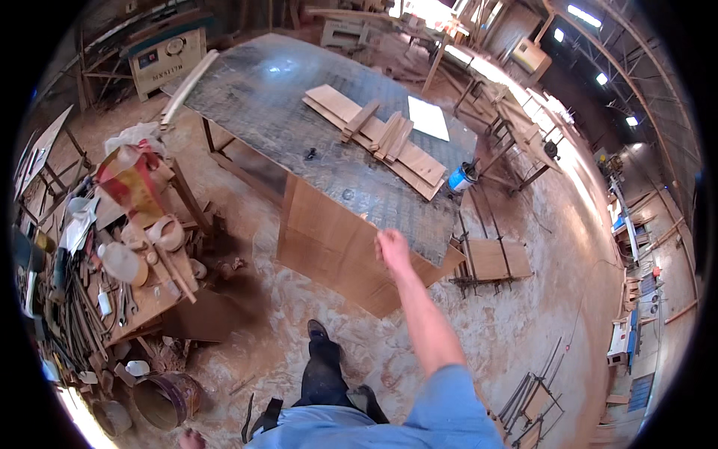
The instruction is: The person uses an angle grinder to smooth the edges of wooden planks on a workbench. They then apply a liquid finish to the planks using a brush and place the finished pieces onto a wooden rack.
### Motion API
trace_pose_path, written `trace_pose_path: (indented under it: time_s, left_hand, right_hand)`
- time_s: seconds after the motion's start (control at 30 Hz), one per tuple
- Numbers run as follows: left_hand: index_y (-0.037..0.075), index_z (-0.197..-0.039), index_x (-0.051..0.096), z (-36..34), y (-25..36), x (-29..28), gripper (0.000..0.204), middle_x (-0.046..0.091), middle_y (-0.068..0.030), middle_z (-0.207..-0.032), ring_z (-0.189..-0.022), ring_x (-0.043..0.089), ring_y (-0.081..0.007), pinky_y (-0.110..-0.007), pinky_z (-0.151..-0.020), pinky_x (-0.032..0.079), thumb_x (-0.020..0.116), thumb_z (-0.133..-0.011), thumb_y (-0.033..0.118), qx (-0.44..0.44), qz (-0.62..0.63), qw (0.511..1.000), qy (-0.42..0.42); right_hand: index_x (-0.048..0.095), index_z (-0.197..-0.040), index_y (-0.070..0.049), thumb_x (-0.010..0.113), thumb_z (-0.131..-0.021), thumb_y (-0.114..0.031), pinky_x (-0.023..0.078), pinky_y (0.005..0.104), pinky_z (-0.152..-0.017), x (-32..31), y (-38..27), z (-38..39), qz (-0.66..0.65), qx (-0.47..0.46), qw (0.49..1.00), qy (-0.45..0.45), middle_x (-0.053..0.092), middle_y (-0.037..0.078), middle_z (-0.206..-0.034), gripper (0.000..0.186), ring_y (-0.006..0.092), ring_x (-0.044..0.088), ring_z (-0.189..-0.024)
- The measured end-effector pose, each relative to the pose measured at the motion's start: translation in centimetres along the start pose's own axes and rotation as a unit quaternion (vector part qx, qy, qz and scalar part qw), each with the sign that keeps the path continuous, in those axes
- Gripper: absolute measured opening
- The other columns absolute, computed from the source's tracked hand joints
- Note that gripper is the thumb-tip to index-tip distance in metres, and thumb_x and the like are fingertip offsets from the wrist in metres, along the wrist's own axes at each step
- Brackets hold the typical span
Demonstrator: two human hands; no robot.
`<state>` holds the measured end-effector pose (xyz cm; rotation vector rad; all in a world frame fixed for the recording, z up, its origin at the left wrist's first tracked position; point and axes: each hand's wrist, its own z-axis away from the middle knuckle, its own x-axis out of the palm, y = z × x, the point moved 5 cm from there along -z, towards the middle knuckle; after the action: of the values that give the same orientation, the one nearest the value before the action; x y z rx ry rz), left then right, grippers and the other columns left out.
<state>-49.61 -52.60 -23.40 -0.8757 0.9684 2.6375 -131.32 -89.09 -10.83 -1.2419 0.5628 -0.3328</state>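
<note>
My right hand (393,249) reaches forward over the near edge of the dark-topped worktable (254,112). Its fingers are closed, and whatever they may hold is too small to make out. Low at the left rim, only a bit of my left hand (192,439) shows, its fingers not clear. Long pale boards (333,105) lie on the tabletop beyond my right hand, with several short wood pieces (393,137) stacked across them. To their right are a white sheet (428,118) and a blue can (462,177). A small black object (310,153) sits left of the boards.
A plywood panel (329,247) stands under the table's near side. At left, a cluttered bench (142,314) carries tools and a plastic jug (123,263). A bucket (166,400) stands below it. Clamped boards (493,258) lie right of the table; more clamps (535,400) are at lower right.
</note>
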Motion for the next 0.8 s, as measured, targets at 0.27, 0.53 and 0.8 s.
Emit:
trace_pose_path:
  time_s: [0.27, 0.53, 0.8]
  left_hand:
    - [-0.001, -0.132, 0.054, 12.7, 5.8, 8.7, 0.050, 0.067, -0.0118, -0.096, -0.081, 0.063, -0.0184, -0.033, -0.071, 0.051, 0.057, -0.096, 0.034, 0.048, -0.202, 0.976, -0.065]
    - [0.005, -0.139, 0.053, 8.2, 5.7, 9.6, 0.056, 0.072, -0.0126, -0.105, -0.092, 0.068, -0.0190, -0.033, -0.080, 0.054, 0.057, -0.097, 0.041, -0.069, 0.031, 0.997, 0.006]
    - [-0.005, -0.116, 0.062, 9.4, 16.0, 15.0, 0.033, 0.065, -0.0086, -0.076, -0.066, 0.061, -0.0140, -0.029, -0.058, 0.050, 0.058, -0.088, 0.013, -0.027, 0.042, 0.997, -0.058]
  right_hand:
    - [0.053, -0.120, 0.007, 0.066, -0.091, -0.030, 0.046, 0.0319, -0.045, 0.9, -4.1, -25.9, 0.000, 0.021, 0.993, 0.112, 0.060, 0.009, -0.073, 0.049, 0.0176, 0.056, -0.054]
    - [0.057, -0.094, -0.003, 0.063, -0.094, -0.039, 0.046, 0.0352, -0.043, 0.7, -4.1, -32.2, -0.047, 0.184, 0.976, 0.107, 0.053, 0.005, -0.072, 0.036, 0.0175, 0.050, -0.055]
    - [0.051, -0.104, -0.012, 0.059, -0.098, -0.030, 0.043, 0.0362, -0.066, 1.2, -3.7, -27.4, -0.391, 0.180, 0.903, -0.004, 0.050, 0.002, -0.079, 0.020, 0.0162, 0.049, -0.069]
